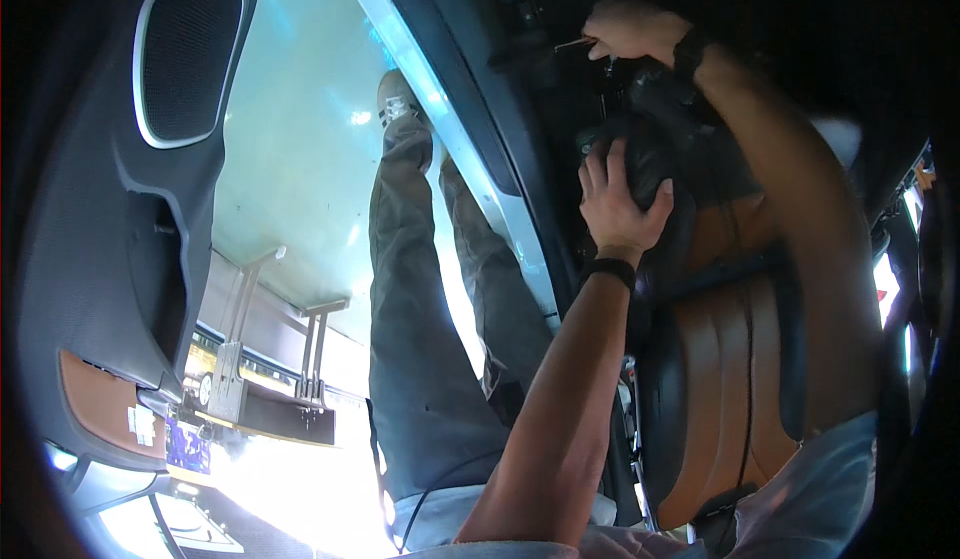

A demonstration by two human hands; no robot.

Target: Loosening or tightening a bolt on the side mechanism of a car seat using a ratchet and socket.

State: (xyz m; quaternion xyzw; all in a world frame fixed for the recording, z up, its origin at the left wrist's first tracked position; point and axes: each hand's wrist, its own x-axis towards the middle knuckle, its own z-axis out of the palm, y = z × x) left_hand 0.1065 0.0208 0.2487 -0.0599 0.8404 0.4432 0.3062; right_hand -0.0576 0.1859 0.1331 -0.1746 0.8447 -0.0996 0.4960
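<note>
Observed from beside the open vehicle: a person leans over the doorway, both bare hands in the upper right of the frame. The right hand (632, 31) is at the top, its fingers curled and pinching a thin metal rod (572, 46). The rod projects from the fingertips toward the left of the frame, its visible length lying just left of the hand over the dark interior. I cannot tell whether its far end touches anything.

The left hand (622, 204) is lower, right of centre. It lies palm down with fingers extended and slightly apart, thumb set out to the right, on a dark rounded part (652, 149). The rod is above this hand, slightly to its left and well apart from it. Each wrist carries a black band.

A brown and black seat (715, 389) occupies the lower right. A dark door panel (85, 219) fills the left side, with a silver-rimmed speaker grille (190, 59) at upper left. The person's grey trousers (425, 379) run up the centre to a shoe (396, 99) on the pale floor (290, 149). Detail around the right hand is too dark to identify.
</note>
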